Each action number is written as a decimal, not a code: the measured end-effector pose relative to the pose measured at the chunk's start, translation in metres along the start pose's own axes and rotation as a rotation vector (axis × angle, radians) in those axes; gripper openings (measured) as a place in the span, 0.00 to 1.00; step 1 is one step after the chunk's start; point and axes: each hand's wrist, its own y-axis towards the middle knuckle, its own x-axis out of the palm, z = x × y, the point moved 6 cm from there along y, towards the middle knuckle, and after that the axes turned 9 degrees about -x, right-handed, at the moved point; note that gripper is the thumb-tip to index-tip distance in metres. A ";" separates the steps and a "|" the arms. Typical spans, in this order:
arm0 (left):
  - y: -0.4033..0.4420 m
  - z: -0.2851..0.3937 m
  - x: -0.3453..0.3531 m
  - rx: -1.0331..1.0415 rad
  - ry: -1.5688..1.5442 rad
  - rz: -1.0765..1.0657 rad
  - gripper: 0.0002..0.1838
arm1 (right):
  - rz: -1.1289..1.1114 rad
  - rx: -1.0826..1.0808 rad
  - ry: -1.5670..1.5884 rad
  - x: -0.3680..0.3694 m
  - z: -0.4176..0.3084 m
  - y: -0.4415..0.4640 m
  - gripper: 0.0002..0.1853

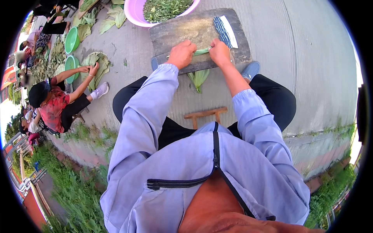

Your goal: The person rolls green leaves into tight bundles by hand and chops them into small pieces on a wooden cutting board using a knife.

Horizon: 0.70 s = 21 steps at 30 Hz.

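Leaf [201,51], green and seemingly folded or rolled narrow, spans the gap between the two hands, above the near half of the board. The left hand [182,53] is curled around one end and the right hand [220,52] around the other, each apparently pinching it between thumb and fingers, though the fingertips are mostly hidden. Gripping both ends probably serves to hold it straight; whether it touches the wood, I cannot tell.

Under them, the board [171,37] sits between the knees, likely for easy reach without stretching. A striped thing [225,32], perhaps cloth, lies near its far right corner, apart from the leaf. Just past the far left edge stands a pink tub [131,12] of cut greens [167,9], close enough to serve the board.

Below the near edge, a loose leafy piece [199,79] shows on the ground. Nearer the body is part of a wooden frame [206,113], maybe a stool.

Well apart on the left, a seated co-worker [56,106] handles a broad leaf bunch [101,66] with both arms outstretched, two green bowls [72,40] nearby.
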 end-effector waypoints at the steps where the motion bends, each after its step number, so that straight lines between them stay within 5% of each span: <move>1: 0.002 0.001 0.000 0.030 0.012 0.014 0.05 | 0.023 -0.034 0.015 -0.001 0.000 0.000 0.09; 21: 0.005 0.014 0.007 0.107 -0.192 0.152 0.06 | -0.048 0.023 0.035 0.010 0.016 0.005 0.11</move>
